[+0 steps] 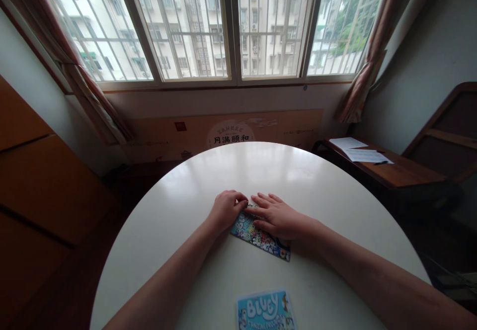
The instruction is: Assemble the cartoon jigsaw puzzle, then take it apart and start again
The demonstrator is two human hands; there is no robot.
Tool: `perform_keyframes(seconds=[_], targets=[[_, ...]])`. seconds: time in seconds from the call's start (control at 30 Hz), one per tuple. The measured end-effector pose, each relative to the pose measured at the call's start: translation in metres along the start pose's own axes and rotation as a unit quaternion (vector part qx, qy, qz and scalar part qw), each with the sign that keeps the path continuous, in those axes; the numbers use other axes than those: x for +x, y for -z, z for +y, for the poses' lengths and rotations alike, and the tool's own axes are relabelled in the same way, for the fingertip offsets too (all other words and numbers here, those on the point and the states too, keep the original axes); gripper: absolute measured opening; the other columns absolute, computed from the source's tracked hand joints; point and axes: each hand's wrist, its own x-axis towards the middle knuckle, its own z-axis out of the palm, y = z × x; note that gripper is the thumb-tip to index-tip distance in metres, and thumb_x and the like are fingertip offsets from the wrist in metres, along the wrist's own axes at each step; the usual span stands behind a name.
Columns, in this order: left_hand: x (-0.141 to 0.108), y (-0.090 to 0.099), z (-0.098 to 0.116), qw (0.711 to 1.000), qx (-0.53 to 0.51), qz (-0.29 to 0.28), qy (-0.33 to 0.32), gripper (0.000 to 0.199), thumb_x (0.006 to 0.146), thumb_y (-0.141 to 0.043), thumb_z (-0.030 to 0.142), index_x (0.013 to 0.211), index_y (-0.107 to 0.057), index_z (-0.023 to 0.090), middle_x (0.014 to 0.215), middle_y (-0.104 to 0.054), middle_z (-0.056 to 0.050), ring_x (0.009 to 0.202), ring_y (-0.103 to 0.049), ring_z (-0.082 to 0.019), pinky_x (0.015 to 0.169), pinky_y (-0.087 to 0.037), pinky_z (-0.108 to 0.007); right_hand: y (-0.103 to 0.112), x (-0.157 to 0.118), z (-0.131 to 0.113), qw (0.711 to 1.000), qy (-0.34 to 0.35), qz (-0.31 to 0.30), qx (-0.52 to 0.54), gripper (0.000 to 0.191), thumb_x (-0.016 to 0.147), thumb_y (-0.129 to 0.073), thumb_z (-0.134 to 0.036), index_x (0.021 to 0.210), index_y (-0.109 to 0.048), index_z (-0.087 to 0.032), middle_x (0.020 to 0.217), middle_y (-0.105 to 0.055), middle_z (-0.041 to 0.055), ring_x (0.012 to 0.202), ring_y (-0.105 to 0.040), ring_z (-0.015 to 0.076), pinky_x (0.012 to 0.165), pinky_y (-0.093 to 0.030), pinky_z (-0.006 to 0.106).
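Note:
A colourful patterned card or booklet [257, 235] lies at an angle on the white round table [179, 191]. My right hand [278, 216] rests flat over its upper right part with the fingers spread. At its upper left corner, my left hand [228, 209] has its fingers bent together, thumb and fingertips at the edge; whether they grip the corner is too small to tell. Nearer to me, a blue booklet [264, 311] marked "Bluey" lies on the table, cut off by the bottom of the view and touched by neither hand.
Behind the table a printed board [149, 138] leans below the barred windows. On the right stand a wooden side table [413, 171] with papers [363, 155] and a pen, and a brown chair [447, 121]. An orange-brown cabinet [33, 171] is at the left.

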Motion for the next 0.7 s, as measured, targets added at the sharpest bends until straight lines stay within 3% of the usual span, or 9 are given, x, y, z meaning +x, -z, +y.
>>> perform_keyframes(seconds=[0.27, 0.47, 0.7], targets=[[0.004, -0.003, -0.009, 0.998, -0.016, 0.029, 0.045, 0.025, 0.085, -0.058, 0.020, 0.095, -0.080, 0.023, 0.095, -0.074, -0.006, 0.090, -0.067, -0.021, 0.087, -0.051, -0.032, 0.002, -0.001, -0.003, 1.000, -0.001, 0.000, -0.004, 0.053, 0.102, -0.038, -0.056, 0.153, -0.038, -0.040, 0.166, -0.015, 0.0022, 0.154, -0.013, 0.0299, 0.125, -0.009, 0.053], [0.001, -0.001, -0.015, 1.000, -0.018, 0.011, -0.017, 0.021, 0.085, -0.062, 0.018, 0.093, -0.081, 0.024, 0.098, -0.073, -0.006, 0.097, -0.065, -0.022, 0.095, -0.049, -0.036, 0.003, -0.001, -0.003, 1.000, 0.002, 0.002, -0.010, 0.054, 0.102, -0.035, -0.058, 0.153, -0.038, -0.041, 0.166, -0.016, 0.0027, 0.155, -0.012, 0.0292, 0.124, -0.010, 0.052], [-0.005, 0.006, -0.012, 0.997, -0.053, 0.028, -0.048, 0.012, 0.083, -0.071, 0.018, 0.084, -0.080, 0.025, 0.099, -0.070, -0.006, 0.097, -0.064, -0.022, 0.094, -0.050, -0.037, 0.001, 0.000, -0.001, 1.000, 0.001, -0.001, -0.012, 0.054, 0.102, -0.036, -0.058, 0.153, -0.037, -0.040, 0.166, -0.015, 0.0033, 0.155, -0.012, 0.0295, 0.125, -0.009, 0.052]])
